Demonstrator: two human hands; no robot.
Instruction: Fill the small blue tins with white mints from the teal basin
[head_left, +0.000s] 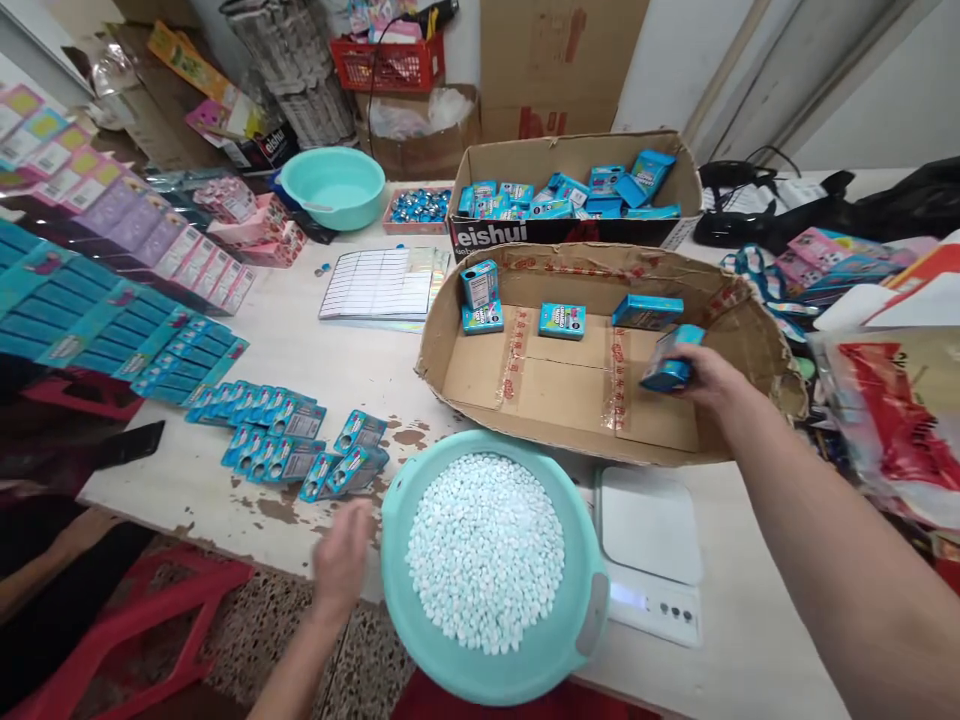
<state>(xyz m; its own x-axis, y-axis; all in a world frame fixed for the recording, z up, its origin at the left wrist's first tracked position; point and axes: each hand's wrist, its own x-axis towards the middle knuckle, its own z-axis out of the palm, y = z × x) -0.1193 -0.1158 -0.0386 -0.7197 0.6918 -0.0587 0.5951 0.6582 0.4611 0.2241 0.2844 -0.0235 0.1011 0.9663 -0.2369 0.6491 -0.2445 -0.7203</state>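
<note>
My right hand (712,378) grips a small blue box (670,362) over the right part of a shallow cardboard box (564,385). Several similar blue boxes lie inside it, one of them (562,320) near the middle. Blurred by motion, my left hand (345,555) is left of a mint-green basin (397,600); its fingers are not clear. White and pale-green candy-like pellets (487,550) fill the basin's middle. Just beyond that hand, blue boxes with round holes (360,430) stand in leaning rows on the table.
A digital scale (651,530) sits right of the basin. Behind are a deep carton (570,232) of blue packets, a tray of blue-wrapped pieces (420,208), papers (382,283) and another green basin (334,185). Stacked display boxes (82,290) line the left; a person's arm (67,545) shows there.
</note>
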